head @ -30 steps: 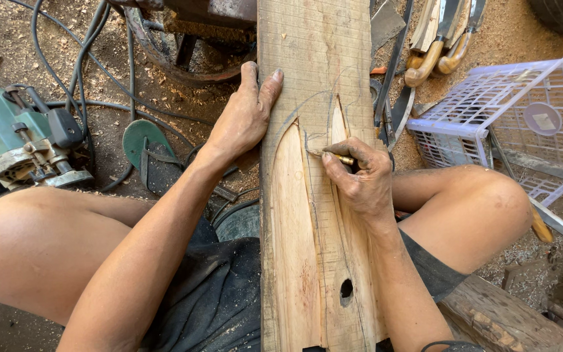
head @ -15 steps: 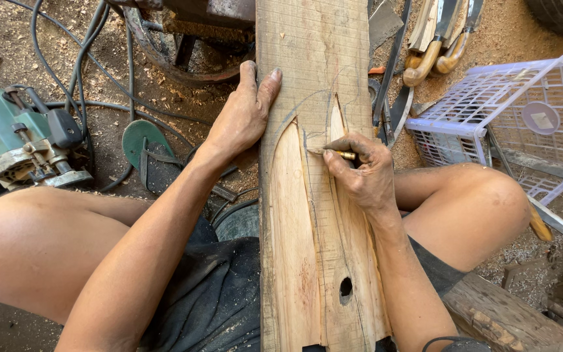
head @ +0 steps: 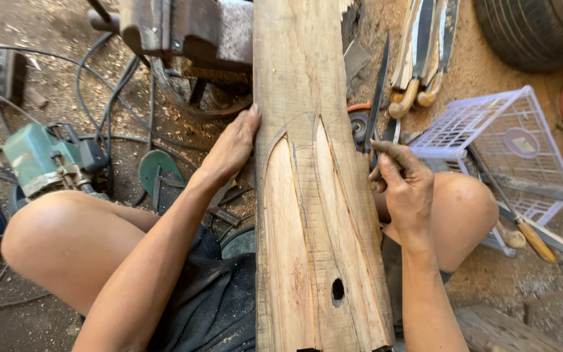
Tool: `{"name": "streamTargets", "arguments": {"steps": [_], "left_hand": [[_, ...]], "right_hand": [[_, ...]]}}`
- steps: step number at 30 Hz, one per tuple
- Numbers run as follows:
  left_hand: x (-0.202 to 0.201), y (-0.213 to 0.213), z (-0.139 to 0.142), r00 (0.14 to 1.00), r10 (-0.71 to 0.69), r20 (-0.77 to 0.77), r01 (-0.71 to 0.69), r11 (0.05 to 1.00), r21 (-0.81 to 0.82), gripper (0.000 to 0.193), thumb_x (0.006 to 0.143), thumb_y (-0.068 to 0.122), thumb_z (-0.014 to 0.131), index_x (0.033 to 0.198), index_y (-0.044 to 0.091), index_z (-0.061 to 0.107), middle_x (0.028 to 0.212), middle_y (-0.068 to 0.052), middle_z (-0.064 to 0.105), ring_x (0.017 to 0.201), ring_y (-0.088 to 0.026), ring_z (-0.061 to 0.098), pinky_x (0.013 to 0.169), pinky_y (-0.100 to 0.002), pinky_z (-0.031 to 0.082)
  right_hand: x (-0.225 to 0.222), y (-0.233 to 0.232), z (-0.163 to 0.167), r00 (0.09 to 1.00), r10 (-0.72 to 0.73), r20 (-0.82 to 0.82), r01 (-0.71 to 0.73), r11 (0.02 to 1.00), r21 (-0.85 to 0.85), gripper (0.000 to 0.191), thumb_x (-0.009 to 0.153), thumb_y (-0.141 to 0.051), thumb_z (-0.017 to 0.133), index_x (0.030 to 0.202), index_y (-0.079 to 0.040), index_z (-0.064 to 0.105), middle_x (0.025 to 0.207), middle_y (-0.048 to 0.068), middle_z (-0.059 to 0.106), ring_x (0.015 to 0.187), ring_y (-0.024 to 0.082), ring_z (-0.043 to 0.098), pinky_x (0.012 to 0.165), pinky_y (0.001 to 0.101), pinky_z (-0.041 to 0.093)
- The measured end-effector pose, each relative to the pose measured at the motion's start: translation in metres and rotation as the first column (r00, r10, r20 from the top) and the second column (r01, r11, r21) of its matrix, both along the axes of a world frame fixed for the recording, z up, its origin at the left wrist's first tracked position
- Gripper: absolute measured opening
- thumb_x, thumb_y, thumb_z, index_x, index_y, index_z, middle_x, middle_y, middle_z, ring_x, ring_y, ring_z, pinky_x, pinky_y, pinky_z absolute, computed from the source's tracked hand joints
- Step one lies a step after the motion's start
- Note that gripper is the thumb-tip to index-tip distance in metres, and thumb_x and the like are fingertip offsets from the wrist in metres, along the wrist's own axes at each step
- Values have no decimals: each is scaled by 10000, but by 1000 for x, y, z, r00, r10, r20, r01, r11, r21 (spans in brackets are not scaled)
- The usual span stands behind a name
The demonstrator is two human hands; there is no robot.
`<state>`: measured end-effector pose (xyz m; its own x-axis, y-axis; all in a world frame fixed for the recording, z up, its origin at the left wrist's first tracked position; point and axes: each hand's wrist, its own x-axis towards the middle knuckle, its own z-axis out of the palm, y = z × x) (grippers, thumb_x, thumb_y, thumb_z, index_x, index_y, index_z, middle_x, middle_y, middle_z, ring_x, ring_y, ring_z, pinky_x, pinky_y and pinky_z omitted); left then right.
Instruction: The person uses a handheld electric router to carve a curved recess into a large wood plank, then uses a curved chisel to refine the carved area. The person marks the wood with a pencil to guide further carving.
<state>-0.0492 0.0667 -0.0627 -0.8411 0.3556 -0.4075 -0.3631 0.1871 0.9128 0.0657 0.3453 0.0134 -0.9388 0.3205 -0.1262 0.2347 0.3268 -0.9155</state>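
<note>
A long pale wooden plank (head: pixel 307 78) lies across my lap, running away from me. It has a carved pointed outline with drawn curves near its middle and a dark knot hole (head: pixel 338 290) lower down. My left hand (head: pixel 232 146) rests flat against the plank's left edge, fingertips at the top of the curve. My right hand (head: pixel 408 186) hovers just off the plank's right edge, fingers pinched together on a short pencil that barely shows.
A green power tool (head: pixel 40 160) with cables lies at the left, and a round disc (head: pixel 158 171) beside it. A metal vise (head: pixel 177 32) stands at the top. Long blades with wooden handles (head: pixel 418 58), a white plastic basket (head: pixel 490 124) and a tyre (head: pixel 535 29) are at the right.
My right hand has lifted off the plank's face, where it was marking with the pencil, and moved to the right past the edge. My left hand has stayed put.
</note>
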Motion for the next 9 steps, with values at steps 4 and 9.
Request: {"name": "streamTargets", "arguments": {"steps": [4, 9], "left_hand": [[16, -7, 6, 973, 2, 232, -16, 998, 59, 751, 994, 575, 256, 1570, 102, 353, 1540, -149, 494, 1396, -330, 456, 1168, -471, 326], [33, -1, -11, 900, 69, 431, -163, 969, 185, 774, 992, 618, 349, 1559, 93, 381, 1606, -156, 406, 1484, -298, 371, 1212, -488, 253]], "right_hand": [[-2, 8, -16, 993, 118, -13, -100, 892, 441, 243, 1014, -137, 597, 1193, -43, 731, 1067, 123, 741, 934, 240, 711, 825, 341, 547], [3, 20, -50, 970, 42, 238, -154, 865, 477, 329, 1044, -286, 640, 1267, -47, 673, 1243, 254, 643, 1167, 388, 622, 1020, 447, 471]]}}
